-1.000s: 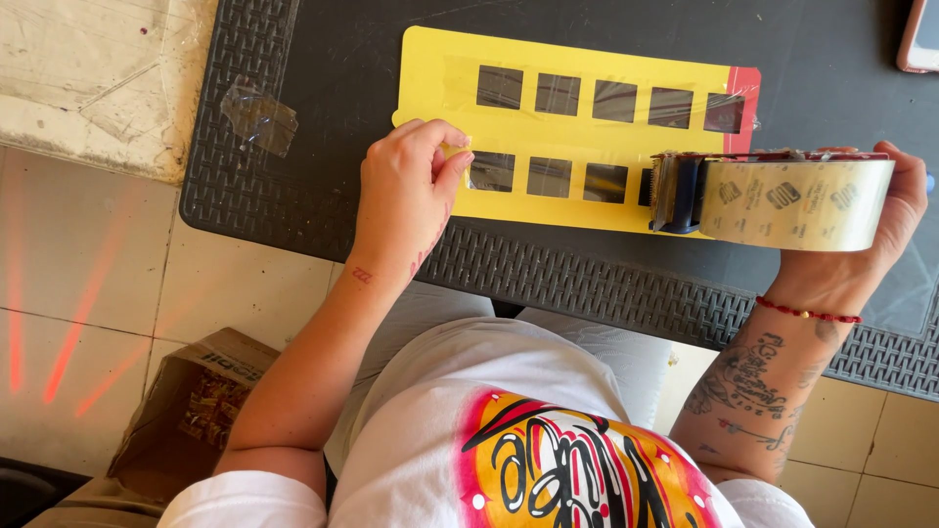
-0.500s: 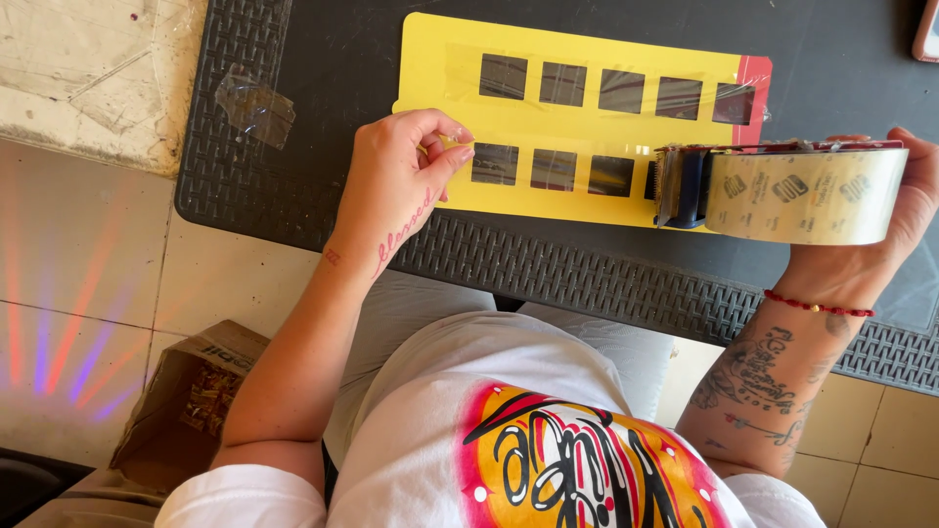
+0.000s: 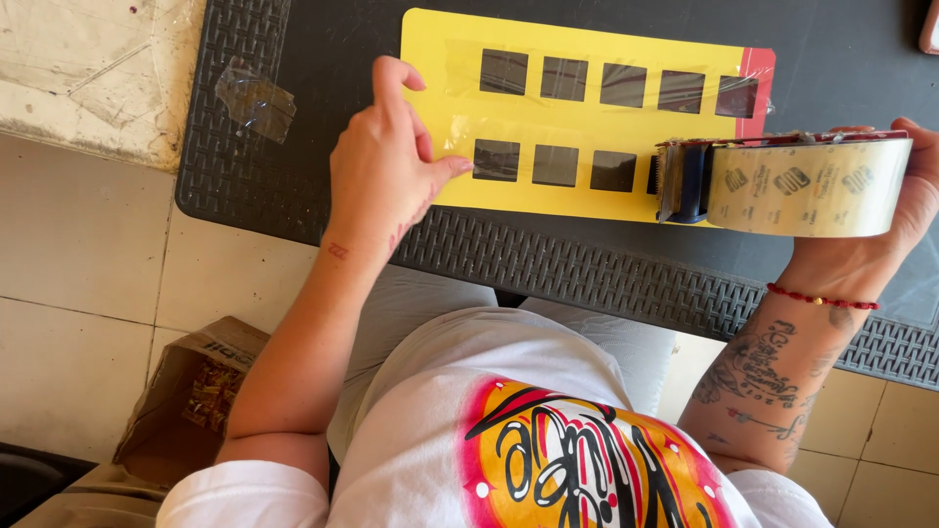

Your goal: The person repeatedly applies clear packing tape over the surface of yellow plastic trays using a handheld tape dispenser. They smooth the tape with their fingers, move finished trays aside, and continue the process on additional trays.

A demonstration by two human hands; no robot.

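Yellow card lies flat on the dark table, near its front edge, with its long side running left to right. It is a bright yellow rectangle with a rounded upper left corner and a narrow red strip along its right end. Square windows are cut through it in two rows, and the dark table shows through them. The upper row has five windows. The lower row shows three clear windows, and a fourth is mostly hidden behind the tape dispenser. A glossy film of clear tape covers part of the card's surface.

The left hand rests on the card's left end, palm down, with the forearm coming up from the lower left. Its index finger points up along the card's left edge, the thumb stretches right toward the first lower window, and the other fingers are loosely curled; it presses rather than grips.

The right hand is wrapped around the dispenser, fingers closed about its far side. The dispenser carries one large roll of clear tape and its blue cutting end sits on the card's lower right part.

One crumpled scrap of clear tape lies on the table's left part, well apart from the card. One open cardboard box stands on the tiled floor below.
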